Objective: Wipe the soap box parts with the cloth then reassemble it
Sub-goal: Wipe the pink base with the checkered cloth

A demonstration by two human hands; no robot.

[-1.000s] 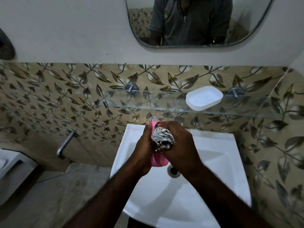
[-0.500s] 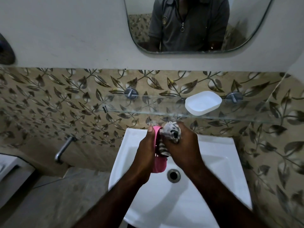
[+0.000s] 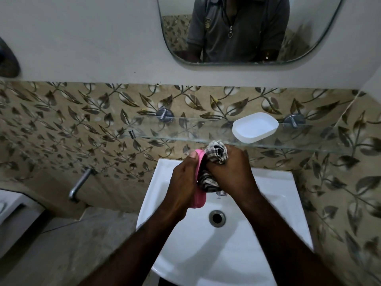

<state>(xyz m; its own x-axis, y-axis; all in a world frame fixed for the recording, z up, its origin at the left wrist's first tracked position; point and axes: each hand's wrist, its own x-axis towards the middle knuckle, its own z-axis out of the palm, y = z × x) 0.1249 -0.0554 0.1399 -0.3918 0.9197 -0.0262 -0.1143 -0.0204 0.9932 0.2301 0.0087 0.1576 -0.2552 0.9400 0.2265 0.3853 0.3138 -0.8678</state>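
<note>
Left hand (image 3: 181, 182) grips the pink half (image 3: 199, 201) on edge over the sink (image 3: 278, 203), right hand (image 3: 231, 172) fisted round the cloth (image 3: 216, 150) pressed against it, white half (image 3: 254, 127) on the glass shelf (image 3: 185, 135) at 1 o'clock, so imo push too hard and the pink half slips out.

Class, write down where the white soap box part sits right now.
In the head view, the white soap box part rests on the glass shelf, right of centre, beside the right-hand metal bracket and beyond the cloth in the right hand.
</note>
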